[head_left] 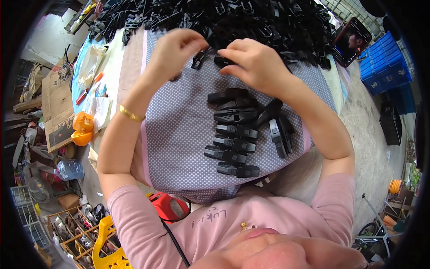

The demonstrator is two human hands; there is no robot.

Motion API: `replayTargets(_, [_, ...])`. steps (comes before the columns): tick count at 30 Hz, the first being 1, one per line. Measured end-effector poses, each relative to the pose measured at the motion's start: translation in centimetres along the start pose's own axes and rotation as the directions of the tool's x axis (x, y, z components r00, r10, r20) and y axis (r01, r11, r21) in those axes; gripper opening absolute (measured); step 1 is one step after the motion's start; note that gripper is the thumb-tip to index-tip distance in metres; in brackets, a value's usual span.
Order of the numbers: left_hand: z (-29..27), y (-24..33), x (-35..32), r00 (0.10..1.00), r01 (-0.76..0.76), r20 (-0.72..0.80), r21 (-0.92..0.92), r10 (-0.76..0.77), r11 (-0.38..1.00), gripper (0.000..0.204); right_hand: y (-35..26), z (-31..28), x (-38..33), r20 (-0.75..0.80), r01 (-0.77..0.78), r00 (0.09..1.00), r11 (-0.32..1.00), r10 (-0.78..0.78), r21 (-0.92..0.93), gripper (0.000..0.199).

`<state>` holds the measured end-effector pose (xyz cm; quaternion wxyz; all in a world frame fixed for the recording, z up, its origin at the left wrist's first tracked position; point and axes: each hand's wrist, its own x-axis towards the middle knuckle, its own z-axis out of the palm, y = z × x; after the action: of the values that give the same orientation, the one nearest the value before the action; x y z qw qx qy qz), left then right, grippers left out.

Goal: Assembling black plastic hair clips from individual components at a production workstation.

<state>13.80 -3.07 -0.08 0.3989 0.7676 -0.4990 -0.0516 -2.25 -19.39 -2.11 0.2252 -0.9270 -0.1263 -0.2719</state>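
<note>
My left hand is over the far part of the dotted cloth, its thumb and fingers pinched together. A small black plastic piece shows at its fingertips. Close by on the right, my right hand has a dark black plastic part between thumb and fingers; the fingers partly hide it. Nearer to me, several black plastic parts lie in a rough column on the grey dotted cloth. Another black part lies lengthwise to their right. The exact kind of these parts is unclear.
A big heap of black plastic pieces covers the far side. At the far right stands a phone, with blue crates beyond. Peeled orange fruit sits at the left edge. A red object is near my lap.
</note>
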Motion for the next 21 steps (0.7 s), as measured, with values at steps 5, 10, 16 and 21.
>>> replayTargets(5, [-0.5,-2.2,4.3,0.951,0.138,-0.302,0.599,0.063,0.789,0.039,-0.2,1.1,0.2,0.053,0.047,0.998,0.965,-0.035,-0.258,0.026])
replayTargets(10, [-1.1,-5.5,5.7,0.956,0.284,-0.170,0.347,-0.238,0.894,0.036,-1.0,0.2,-0.2,0.065,0.027,0.998,0.989,-0.018,-0.144,0.019])
replayTargets(16, [-3.7,-3.0,2.2,0.963,0.233,-0.154,0.045,-0.223,0.972,0.029,-1.5,-1.3,-0.4,0.158,-0.006,0.987,0.986,0.033,-0.167,0.013])
replayTargets(21, [-2.6,2.5,-2.9,0.843,0.442,0.445,-0.255,-0.302,0.860,0.026,-1.6,-1.6,-1.0,0.127,-0.111,0.979,0.937,0.160,-0.331,0.014])
